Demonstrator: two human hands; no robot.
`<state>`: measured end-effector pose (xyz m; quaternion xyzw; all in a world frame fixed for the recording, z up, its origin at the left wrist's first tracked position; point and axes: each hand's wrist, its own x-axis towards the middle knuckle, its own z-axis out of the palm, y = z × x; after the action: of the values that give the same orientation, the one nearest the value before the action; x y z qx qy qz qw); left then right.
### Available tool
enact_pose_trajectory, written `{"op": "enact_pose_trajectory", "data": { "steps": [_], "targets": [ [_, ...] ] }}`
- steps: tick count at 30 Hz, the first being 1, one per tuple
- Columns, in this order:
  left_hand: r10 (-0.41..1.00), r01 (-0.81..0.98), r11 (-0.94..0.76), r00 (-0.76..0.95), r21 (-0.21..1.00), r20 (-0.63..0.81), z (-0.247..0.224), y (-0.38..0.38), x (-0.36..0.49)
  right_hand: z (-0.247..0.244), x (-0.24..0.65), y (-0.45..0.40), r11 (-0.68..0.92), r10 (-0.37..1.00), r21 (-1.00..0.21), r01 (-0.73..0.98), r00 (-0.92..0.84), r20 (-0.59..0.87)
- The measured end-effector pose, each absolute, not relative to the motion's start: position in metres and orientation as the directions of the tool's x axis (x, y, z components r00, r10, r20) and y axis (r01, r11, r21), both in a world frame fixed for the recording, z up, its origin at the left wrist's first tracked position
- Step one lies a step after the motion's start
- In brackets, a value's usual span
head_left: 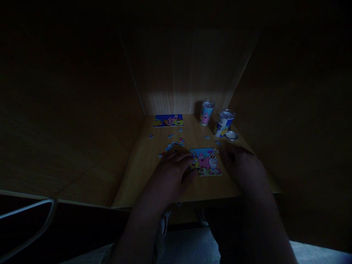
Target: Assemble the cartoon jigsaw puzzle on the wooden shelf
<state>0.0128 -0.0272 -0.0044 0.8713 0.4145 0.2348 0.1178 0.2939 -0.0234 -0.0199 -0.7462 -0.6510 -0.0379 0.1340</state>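
Note:
A partly assembled jigsaw puzzle [205,161] with pink, yellow and white cartoon figures lies near the shelf's front. My left hand [174,170] rests at its left side, with thumb and index finger around the edge by the yellow figure. At the upper right corner, my right hand [244,167] is curled with its fingertips low. A small puzzle piece [216,150] shows just beside these fingers; whether they hold it is too dark to tell. Loose puzzle pieces [172,145] are scattered beyond my left hand, partly hidden by it.
At the back left lies another cartoon puzzle picture [168,120]. Two clear-topped cartoon canisters [206,113] stand at the back right, with a round lid [231,135] beside the nearer one. Wooden walls [170,73] enclose the shelf. A pale cable [49,209] hangs at lower left.

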Motion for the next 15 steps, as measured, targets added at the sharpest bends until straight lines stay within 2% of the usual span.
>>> {"op": "enact_pose_trajectory", "data": {
  "steps": [15],
  "targets": [
    [0.782,0.670,-0.624,0.546,0.403,0.301,-0.0024,-0.0276,0.0131,-0.0211,0.2949,-0.0238,-0.111,0.963,-0.161,0.981,0.146,0.228]
  ]
}}
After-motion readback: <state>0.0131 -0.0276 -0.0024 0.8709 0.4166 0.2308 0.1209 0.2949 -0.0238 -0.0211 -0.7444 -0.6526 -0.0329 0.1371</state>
